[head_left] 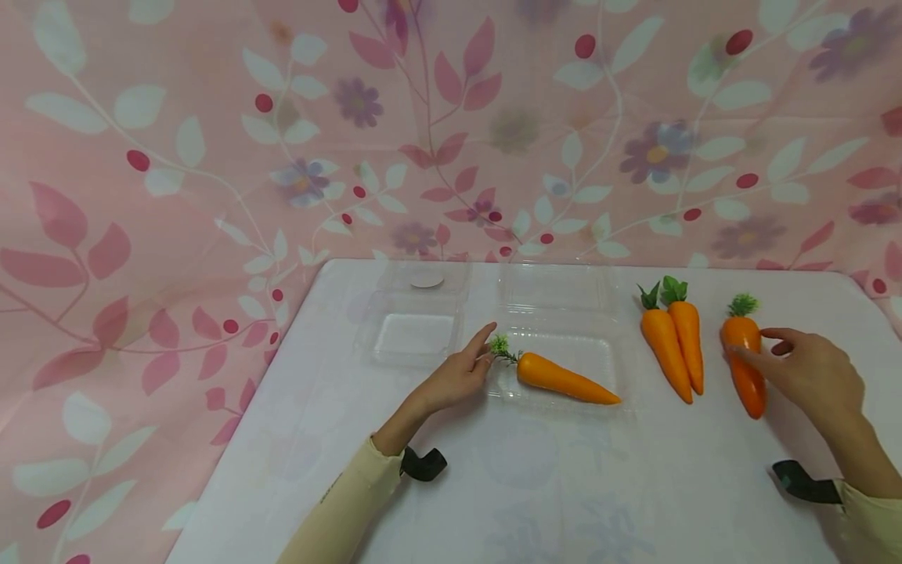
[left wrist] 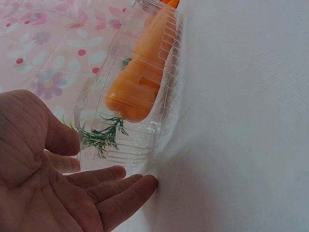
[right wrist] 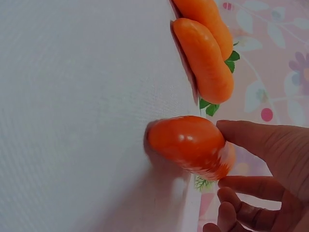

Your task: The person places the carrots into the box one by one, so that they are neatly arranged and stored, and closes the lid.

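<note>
One carrot [head_left: 749,384] right of the tray [head_left: 588,352]: right hand [head_left: 813,372] pinches it (squarely is best); left hand [head_left: 456,377], unclenched, flanks the tray.

I see the person's left arm [head_left: 345,509] slanting forward and inward, dressed in a long pale sleeve [head_left: 373,470] that stops short of the bare wrist [head_left: 398,427]. The left hand [head_left: 458,380] reaches out with its fingers [left wrist: 128,198] extended, uncurled. The right arm [head_left: 874,513] leans forward and inward too — and here the right hand [head_left: 813,372] pinches, thumb [right wrist: 246,137] and forefinger [right wrist: 256,186] facing each other, the other fingers bent beside them.
</note>
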A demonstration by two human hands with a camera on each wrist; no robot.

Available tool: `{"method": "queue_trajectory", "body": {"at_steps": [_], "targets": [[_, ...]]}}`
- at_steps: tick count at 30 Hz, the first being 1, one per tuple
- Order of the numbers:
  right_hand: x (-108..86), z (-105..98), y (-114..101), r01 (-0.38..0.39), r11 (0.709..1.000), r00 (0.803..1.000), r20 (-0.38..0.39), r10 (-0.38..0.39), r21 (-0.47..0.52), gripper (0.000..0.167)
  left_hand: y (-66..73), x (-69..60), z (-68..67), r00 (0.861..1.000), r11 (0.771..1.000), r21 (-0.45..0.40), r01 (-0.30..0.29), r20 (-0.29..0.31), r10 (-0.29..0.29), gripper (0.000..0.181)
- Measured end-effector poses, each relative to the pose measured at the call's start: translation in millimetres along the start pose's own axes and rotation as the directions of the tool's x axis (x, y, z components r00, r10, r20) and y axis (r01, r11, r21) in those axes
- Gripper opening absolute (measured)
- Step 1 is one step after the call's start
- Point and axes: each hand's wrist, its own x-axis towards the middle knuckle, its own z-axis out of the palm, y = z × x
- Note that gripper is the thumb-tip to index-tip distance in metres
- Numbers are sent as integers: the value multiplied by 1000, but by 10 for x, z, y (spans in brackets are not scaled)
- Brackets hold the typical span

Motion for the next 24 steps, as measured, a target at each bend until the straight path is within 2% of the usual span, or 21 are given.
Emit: {"method": "queue_trajectory", "body": {"at_steps": [11,18,24], "targets": [[-4,9,16,-38,999,996,75,41,-36,90,-7,1,5,1000,1000,-6,-9,6,9,58],[-19,-1,38,-24,998,997,67,28,-59,90,-3,1,-6,1000,1000,-9,9,9,-9,58],[-9,9,51,-24,998,998,54,28,-56,94,-1,2,-6,1000,1000,-14,2,11,-2,58]]}}
